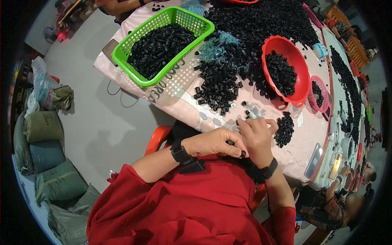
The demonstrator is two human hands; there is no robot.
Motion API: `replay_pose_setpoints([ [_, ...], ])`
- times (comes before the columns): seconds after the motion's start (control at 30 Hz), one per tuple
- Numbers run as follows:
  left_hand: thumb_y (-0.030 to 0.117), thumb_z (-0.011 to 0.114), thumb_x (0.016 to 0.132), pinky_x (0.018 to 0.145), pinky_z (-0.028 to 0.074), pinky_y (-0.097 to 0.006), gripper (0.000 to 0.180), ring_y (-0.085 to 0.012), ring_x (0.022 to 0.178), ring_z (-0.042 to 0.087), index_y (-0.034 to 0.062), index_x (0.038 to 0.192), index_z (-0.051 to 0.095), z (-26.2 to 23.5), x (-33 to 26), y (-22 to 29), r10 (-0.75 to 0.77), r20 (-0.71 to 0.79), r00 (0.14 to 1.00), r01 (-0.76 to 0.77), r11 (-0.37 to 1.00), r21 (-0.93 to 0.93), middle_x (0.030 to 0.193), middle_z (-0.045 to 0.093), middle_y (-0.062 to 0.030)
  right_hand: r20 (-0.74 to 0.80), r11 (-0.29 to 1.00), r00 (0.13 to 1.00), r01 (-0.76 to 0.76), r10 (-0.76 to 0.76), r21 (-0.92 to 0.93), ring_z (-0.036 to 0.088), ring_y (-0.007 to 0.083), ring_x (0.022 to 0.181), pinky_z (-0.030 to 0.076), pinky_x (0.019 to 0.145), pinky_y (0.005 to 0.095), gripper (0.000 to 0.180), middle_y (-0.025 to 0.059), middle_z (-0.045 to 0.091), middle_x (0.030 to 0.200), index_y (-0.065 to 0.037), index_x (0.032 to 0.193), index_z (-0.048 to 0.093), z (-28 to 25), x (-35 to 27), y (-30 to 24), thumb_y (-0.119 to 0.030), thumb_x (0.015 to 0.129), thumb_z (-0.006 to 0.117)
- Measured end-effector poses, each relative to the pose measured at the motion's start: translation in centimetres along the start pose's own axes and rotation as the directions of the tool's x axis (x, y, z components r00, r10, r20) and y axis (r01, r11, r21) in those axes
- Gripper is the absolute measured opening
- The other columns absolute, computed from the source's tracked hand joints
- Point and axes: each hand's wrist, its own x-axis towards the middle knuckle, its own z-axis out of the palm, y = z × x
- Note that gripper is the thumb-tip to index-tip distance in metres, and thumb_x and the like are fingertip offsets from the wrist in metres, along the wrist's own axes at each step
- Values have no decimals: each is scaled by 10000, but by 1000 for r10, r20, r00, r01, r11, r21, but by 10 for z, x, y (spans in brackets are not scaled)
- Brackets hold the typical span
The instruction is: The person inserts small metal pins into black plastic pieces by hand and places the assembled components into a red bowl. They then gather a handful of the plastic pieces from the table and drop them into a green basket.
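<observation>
My left hand (215,142) is closed over my lap at the table edge, its thumb and fingers around a small black cylindrical plastic piece (243,154). Just to its right is my right hand (257,132), back upward, with bent fingers spread apart over the table edge. Any small thing under those fingers is hidden. Beyond them lies a little heap of fine metal springs (255,110). A pile of small black caps (284,130) sits right of my right hand. Farther off spreads a heap of black tubular pieces (218,87).
A green basket (119,54) of black pieces stands at the table's far left. A red bowl (301,77) and a pink basket (326,98) hold more at the right. Bluish springs (222,45) lie between. Stuffed sacks (61,179) line the left floor. Other people sit around.
</observation>
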Motion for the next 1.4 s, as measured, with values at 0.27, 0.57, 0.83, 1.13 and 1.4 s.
replay_pose_setpoints([
  [0.27, 144, 680, 972, 905, 501, -253, 192, -108, 1007, 640, 13, 1108, 714, -3, -1, -1, 5, -66, 998, -5, 1000, -7, 1095, 718, -54, 158, 999, 987, -10, 15, -33, 571, 196, 940, 307, 925, 412, 268, 20, 594, 947, -115, 1004, 655, 6, 4, 0, -213, 756, 673],
  [0.57, 174, 683, 986, 541, 344, -155, 186, 4, 659, 479, 48, 1123, 691, -4, 5, -12, 49, -210, 977, -73, 992, -107, 972, 696, 10, -29, 947, 960, -268, 277, 178, 588, 212, 904, 318, 899, 391, 157, 47, 615, 907, -81, 1024, 666, -32, -7, -4, -58, 869, 683],
  [0.83, 145, 672, 989, 650, 441, -171, 163, -10, 778, 556, 37, 1110, 686, 3, 7, -10, 158, -280, 947, -174, 984, -34, 971, 671, 30, -41, 962, 969, -235, 243, 142, 593, 221, 917, 315, 934, 409, 180, 40, 626, 921, -84, 1042, 668, -47, -7, -26, -43, 867, 678],
  [1.13, 140, 657, 994, 838, 558, -259, 210, -97, 927, 645, -15, 1136, 649, 1, 7, -12, 148, -280, 949, -150, 989, 14, 1025, 663, -31, -39, 971, 976, -211, 216, 111, 602, 215, 902, 315, 950, 419, 199, 36, 630, 904, -83, 1034, 668, -44, -9, -29, -57, 840, 703],
  [1.4, 117, 663, 987, 845, 526, -235, 189, -88, 928, 646, 4, 1138, 665, 1, 9, -23, 176, -303, 936, -167, 984, 57, 1039, 691, -26, -15, 976, 979, -202, 204, 74, 596, 229, 907, 330, 940, 413, 178, 45, 625, 892, -75, 1001, 669, -44, -6, -33, -14, 835, 684],
])
